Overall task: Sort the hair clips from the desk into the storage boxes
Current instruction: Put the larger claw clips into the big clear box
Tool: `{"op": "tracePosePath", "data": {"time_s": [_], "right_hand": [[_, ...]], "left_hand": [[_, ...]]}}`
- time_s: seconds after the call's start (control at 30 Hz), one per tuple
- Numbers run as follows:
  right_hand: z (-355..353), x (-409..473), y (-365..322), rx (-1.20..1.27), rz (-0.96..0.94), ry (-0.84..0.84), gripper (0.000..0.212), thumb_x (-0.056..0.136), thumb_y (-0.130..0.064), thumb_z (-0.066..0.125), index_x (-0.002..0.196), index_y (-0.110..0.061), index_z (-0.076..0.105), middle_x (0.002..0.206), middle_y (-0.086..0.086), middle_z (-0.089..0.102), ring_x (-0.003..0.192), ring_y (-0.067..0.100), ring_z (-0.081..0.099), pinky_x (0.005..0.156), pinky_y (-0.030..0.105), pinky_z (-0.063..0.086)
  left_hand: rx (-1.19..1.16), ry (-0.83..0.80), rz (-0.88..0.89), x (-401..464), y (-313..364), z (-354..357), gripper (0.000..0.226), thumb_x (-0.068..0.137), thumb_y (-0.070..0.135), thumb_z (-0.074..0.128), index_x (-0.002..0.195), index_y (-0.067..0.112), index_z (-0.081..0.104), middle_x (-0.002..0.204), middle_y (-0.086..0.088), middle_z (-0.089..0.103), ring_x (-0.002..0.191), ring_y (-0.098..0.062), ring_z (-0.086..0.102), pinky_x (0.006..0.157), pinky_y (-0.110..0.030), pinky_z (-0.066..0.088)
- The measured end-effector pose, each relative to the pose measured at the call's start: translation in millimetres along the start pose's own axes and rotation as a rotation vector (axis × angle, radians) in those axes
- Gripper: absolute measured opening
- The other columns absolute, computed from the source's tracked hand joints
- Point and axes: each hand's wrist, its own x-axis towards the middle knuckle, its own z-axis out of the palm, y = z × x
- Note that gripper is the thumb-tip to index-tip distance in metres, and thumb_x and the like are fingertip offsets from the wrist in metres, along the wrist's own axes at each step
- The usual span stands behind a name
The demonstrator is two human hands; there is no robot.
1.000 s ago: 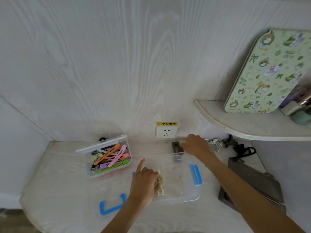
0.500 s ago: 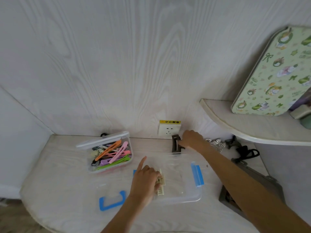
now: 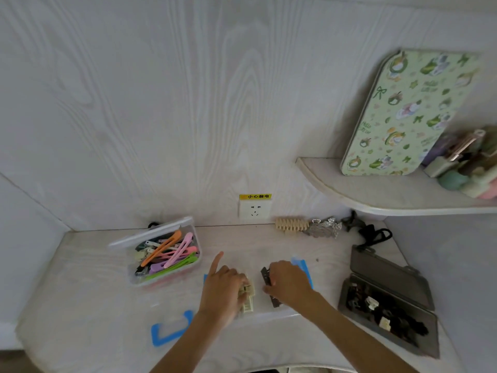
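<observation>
My left hand [image 3: 224,288] grips a cream hair clip [image 3: 248,298] over a clear storage box with blue latches [image 3: 302,267], index finger pointing away. My right hand [image 3: 287,285] holds a dark hair clip [image 3: 269,285] over the same box. A second clear box [image 3: 166,255] at the left holds several coloured clips: orange, pink, purple, green. On the desk by the wall lie a beige comb-like clip [image 3: 291,224], a silver clip [image 3: 324,227] and black clips [image 3: 372,234].
A grey open case [image 3: 390,300] with dark and cream clips sits at the right. A blue-edged lid [image 3: 169,331] lies near the desk's front. A wall socket [image 3: 254,210] is behind. The shelf [image 3: 376,195] at upper right carries a green patterned board and small items.
My right hand has come back from the wall to the clear box, carrying the dark clip. The beige clip by the wall is now uncovered. My left hand stays put with the cream clip.
</observation>
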Motion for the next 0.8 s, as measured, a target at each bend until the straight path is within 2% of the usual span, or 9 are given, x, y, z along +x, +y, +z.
{"op": "tracePosePath", "data": {"time_s": [0.1, 0.17, 0.3, 0.4, 0.5, 0.57, 0.6, 0.7, 0.8], "right_hand": [[16, 16, -9, 0.091, -0.009, -0.028, 0.017, 0.094, -0.032, 0.046, 0.096, -0.015, 0.047, 0.099, 0.009, 0.05, 0.089, 0.024, 0.054, 0.072, 0.031, 0.037], [16, 22, -13, 0.14, -0.046, -0.095, 0.006, 0.094, -0.02, 0.044, 0.097, -0.014, 0.042, 0.093, 0.008, 0.049, 0.088, 0.025, 0.055, 0.068, 0.029, 0.038], [10, 24, -5, 0.202, -0.048, -0.211, 0.031, 0.091, -0.006, 0.044, 0.12, -0.007, 0.033, 0.071, -0.003, 0.038, 0.064, 0.013, 0.043, 0.052, 0.021, 0.031], [15, 22, 0, 0.228, -0.064, -0.297, 0.023, 0.091, -0.005, 0.043, 0.105, -0.014, 0.027, 0.072, -0.005, 0.038, 0.081, 0.021, 0.048, 0.065, 0.025, 0.037], [19, 18, 3, 0.302, -0.044, -0.312, 0.027, 0.093, -0.006, 0.041, 0.116, -0.01, 0.03, 0.074, -0.007, 0.04, 0.084, 0.021, 0.046, 0.074, 0.027, 0.037], [14, 16, 3, 0.326, -0.038, -0.332, 0.037, 0.094, -0.009, 0.042, 0.128, -0.009, 0.026, 0.08, -0.003, 0.048, 0.081, 0.018, 0.048, 0.078, 0.03, 0.041], [11, 13, 2, 0.331, -0.037, -0.339, 0.04, 0.095, -0.012, 0.042, 0.131, -0.01, 0.025, 0.09, 0.002, 0.055, 0.081, 0.016, 0.05, 0.083, 0.031, 0.043], [2, -3, 5, 0.276, -0.069, -0.312, 0.04, 0.097, -0.02, 0.037, 0.136, -0.012, 0.028, 0.121, 0.014, 0.058, 0.092, 0.022, 0.056, 0.087, 0.033, 0.046], [-10, -25, 21, 0.234, -0.117, -0.226, 0.039, 0.098, -0.024, 0.036, 0.137, -0.023, 0.036, 0.129, 0.004, 0.055, 0.105, 0.019, 0.059, 0.09, 0.03, 0.05]], "left_hand": [[0.003, 0.007, 0.004, 1, -2, 4, 0.022, 0.077, 0.041, 0.067, 0.097, 0.032, 0.07, 0.088, 0.011, 0.071, 0.09, -0.008, 0.063, 0.111, -0.031, -0.016], [0.012, -0.003, 0.003, 0, -1, 1, 0.023, 0.08, 0.041, 0.066, 0.1, 0.031, 0.069, 0.091, 0.011, 0.071, 0.093, -0.008, 0.063, 0.114, -0.033, -0.013], [0.043, -0.009, 0.006, 0, 0, -3, 0.026, 0.087, 0.04, 0.056, 0.11, 0.03, 0.062, 0.102, 0.012, 0.067, 0.103, -0.007, 0.058, 0.115, -0.034, -0.014], [0.015, -0.01, 0.016, -2, -2, -1, 0.027, 0.086, 0.039, 0.058, 0.111, 0.03, 0.061, 0.105, 0.012, 0.067, 0.106, -0.007, 0.058, 0.116, -0.035, -0.012], [0.012, 0.013, 0.083, 1, -6, 3, 0.042, 0.064, 0.048, 0.073, 0.102, 0.033, 0.067, 0.1, 0.013, 0.069, 0.101, -0.009, 0.062, 0.117, -0.038, 0.005], [0.044, -0.046, 0.112, 5, -7, 3, 0.049, 0.048, 0.061, 0.071, 0.09, 0.037, 0.07, 0.087, 0.016, 0.07, 0.088, -0.007, 0.066, 0.111, -0.043, 0.013], [0.067, -0.064, 0.124, 5, -7, 4, 0.049, 0.049, 0.066, 0.066, 0.089, 0.038, 0.07, 0.086, 0.016, 0.07, 0.088, -0.008, 0.066, 0.11, -0.046, 0.012], [0.134, -0.1, 0.143, 9, -2, 3, 0.043, 0.067, 0.064, 0.059, 0.096, 0.034, 0.068, 0.093, 0.012, 0.069, 0.1, -0.013, 0.062, 0.114, -0.048, -0.007], [0.163, -0.138, 0.115, 11, 6, 0, 0.037, 0.086, 0.053, 0.051, 0.113, 0.028, 0.06, 0.113, 0.007, 0.064, 0.118, -0.015, 0.049, 0.111, -0.045, -0.022]]}}
